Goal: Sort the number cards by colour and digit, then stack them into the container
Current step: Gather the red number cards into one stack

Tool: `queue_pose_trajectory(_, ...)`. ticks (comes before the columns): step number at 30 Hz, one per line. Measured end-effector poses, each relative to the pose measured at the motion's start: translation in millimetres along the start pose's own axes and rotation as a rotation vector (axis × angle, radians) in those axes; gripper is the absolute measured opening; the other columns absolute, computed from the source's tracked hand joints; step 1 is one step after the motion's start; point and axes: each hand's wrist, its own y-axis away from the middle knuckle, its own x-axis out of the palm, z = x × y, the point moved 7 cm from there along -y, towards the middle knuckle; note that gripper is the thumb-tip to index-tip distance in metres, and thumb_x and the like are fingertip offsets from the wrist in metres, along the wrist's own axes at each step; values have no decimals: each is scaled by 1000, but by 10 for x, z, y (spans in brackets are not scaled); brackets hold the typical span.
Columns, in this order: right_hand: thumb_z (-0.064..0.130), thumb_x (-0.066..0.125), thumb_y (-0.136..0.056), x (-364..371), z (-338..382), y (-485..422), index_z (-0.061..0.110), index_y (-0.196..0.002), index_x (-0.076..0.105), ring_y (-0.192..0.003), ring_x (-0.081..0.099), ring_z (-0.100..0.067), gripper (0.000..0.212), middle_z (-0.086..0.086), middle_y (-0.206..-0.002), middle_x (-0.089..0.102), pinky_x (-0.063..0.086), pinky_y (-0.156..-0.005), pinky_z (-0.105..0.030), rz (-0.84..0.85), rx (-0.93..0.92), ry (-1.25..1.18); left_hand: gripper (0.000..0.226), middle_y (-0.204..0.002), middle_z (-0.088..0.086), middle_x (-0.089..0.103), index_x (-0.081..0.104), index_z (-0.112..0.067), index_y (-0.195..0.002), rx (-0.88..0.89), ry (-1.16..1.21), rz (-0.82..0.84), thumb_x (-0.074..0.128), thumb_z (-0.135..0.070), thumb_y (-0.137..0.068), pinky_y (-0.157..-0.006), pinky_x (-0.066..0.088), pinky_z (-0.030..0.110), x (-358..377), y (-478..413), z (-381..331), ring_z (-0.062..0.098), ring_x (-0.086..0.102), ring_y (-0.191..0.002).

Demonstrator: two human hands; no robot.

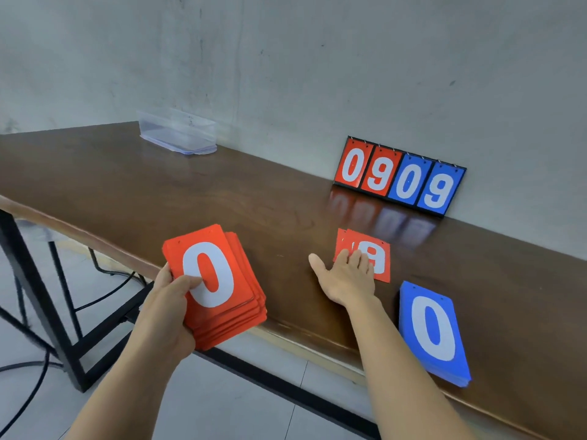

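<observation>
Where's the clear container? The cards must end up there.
In the head view, the clear container sits far left on the table, against the wall.

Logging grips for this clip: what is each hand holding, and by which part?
The left hand grips the red card stack at its lower left corner. The right hand holds nothing, lying flat on the red cards.

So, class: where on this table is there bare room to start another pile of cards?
Free: the wide stretch between the clear container and the red stack in the left hand. Crowded: the right hand on the red cards, the blue stack, and the scoreboard.
</observation>
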Motion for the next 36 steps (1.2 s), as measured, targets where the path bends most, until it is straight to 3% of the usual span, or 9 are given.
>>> queue_pose_trajectory(6,70,9,-91,116,308,498,14,-155,-2,-148,-13,-23,86,-9,-161,-11,-5,-121,-39,1,-292,47,46,-120,7,65,56,-31,-128,-5,16,22,49,-6,-91,-74,56,55,-20,-16,-59,38,62,-106)
queue_pose_trajectory(14,72,7,-87,272,714,1169,18,-154,-3,-147,-19,-12,87,2,-161,-14,-12,-119,-30,-50,-647,105,45,-115,8,67,56,-28,-128,-23,33,-20,47,-5,-91,-66,57,46,-74,102,-40,35,64,-100)
queue_pose_trajectory(16,68,12,-92,243,713,1197,21,-155,-1,-146,-17,-7,80,6,-161,-13,-10,-120,-29,-57,-689,28,45,-114,7,67,56,-29,-129,-26,35,-32,47,-5,-91,-66,57,47,-93,116,-29,36,64,-99)
queue_pose_trajectory(18,53,26,-100,114,630,1125,21,-155,11,-148,-6,-5,65,11,-161,0,-8,-118,-24,-116,-688,-144,46,-114,7,67,57,-31,-128,-27,35,-41,48,-5,-91,-67,57,49,-117,123,-5,36,65,-99)
queue_pose_trajectory(21,50,21,-100,-104,417,870,17,-145,32,-143,24,-16,57,3,-151,34,4,-117,-25,-264,-537,-209,46,-115,7,67,57,-33,-127,-35,52,-57,49,-6,-91,-71,57,54,-124,157,54,37,65,-100)
queue_pose_trajectory(24,51,22,-102,-10,298,635,19,-154,18,-146,18,-16,61,2,-159,23,15,-118,-34,-70,-337,-258,45,-115,8,67,55,-31,-129,-40,81,-63,48,-6,-92,-67,58,49,-62,228,97,36,65,-99)
queue_pose_trajectory(29,46,23,-103,30,515,727,19,-153,22,-145,18,-13,57,3,-157,27,19,-113,-32,31,-426,-468,42,-115,8,66,52,-28,-131,-28,120,-75,46,-6,-95,-59,58,42,63,310,119,34,65,-96)
queue_pose_trajectory(33,39,25,-104,-9,657,888,9,-130,46,-123,33,-12,45,-1,-128,53,25,-92,-26,41,-523,-518,44,-117,7,64,49,-31,-134,-18,130,-82,47,-8,-96,-64,59,47,90,332,126,34,65,-97)
queue_pose_trajectory(36,46,24,-101,4,741,1000,20,-100,52,-107,36,-11,37,5,-103,57,29,-86,-29,88,-537,-594,46,-115,5,65,48,-32,-134,12,150,-98,46,-6,-96,-66,59,45,108,347,135,32,65,-97)
